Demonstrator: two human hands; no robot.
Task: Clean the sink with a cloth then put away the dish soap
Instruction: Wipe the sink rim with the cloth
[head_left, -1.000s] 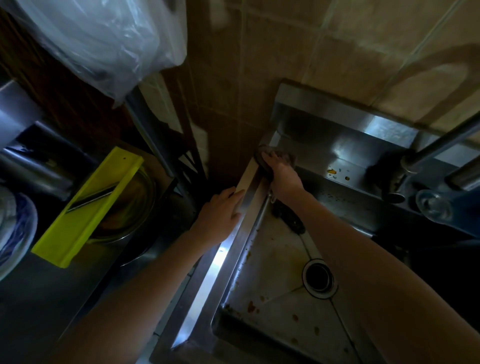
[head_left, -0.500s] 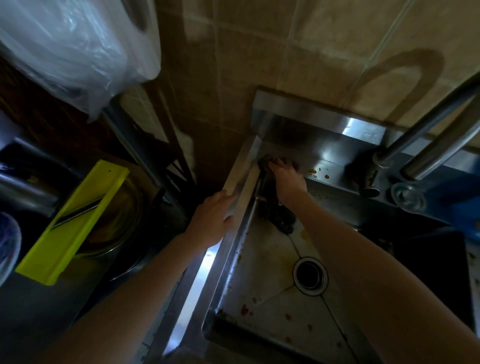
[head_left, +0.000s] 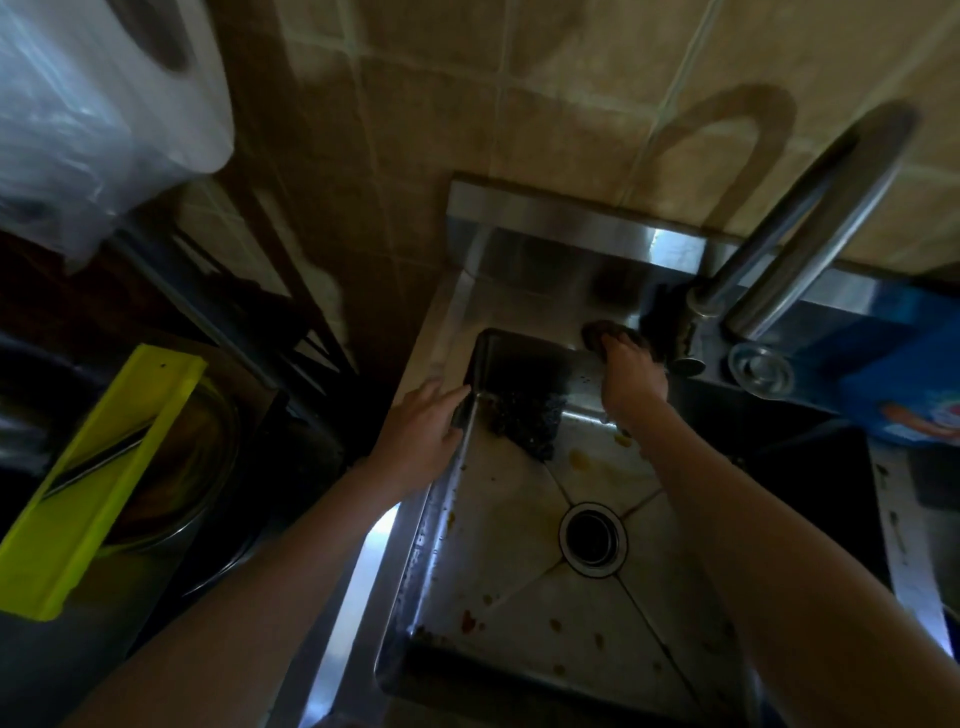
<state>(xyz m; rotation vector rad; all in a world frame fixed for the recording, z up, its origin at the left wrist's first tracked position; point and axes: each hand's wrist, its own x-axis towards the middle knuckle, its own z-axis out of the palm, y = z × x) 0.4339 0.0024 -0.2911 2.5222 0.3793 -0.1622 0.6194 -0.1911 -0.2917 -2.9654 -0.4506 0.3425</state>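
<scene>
Closest to me, both bare forearms reach out over the sink (head_left: 524, 597), a steel basin with reddish and yellow food specks (head_left: 470, 621) scattered along its front edge and floor. A little further in sits the round drain (head_left: 592, 539), creases in the steel running out from it.

Off to the left, a yellow-green plastic tray (head_left: 98, 478) lies tilted across a metal bowl (head_left: 208, 467).

Moving up, the left hand (head_left: 421, 434) rests flat on the sink's left rim, fingers fairly straight and pointing at the back corner, holding nothing. Just beyond its fingertips, in the back-left corner of the basin, there is a dark rough-textured lump (head_left: 524, 421); it is too shadowy for me to tell what it is.

Now the right hand (head_left: 631, 382): it is up on the back ledge, fingers laid forward and spread over the cloth (head_left: 597, 332), a dark brownish wad, pressing it onto the steel. The cloth sits just beside the base of the faucet (head_left: 810, 218), whose curved spout arches overhead to the right.

Right of the faucet base I see a round metal fitting (head_left: 761, 366) and a blue printed pack (head_left: 904, 374); whether that is the dish soap I cannot tell.

Furthest back, the tan tiled wall (head_left: 467, 104), and top left a clear plastic bag (head_left: 93, 114).
</scene>
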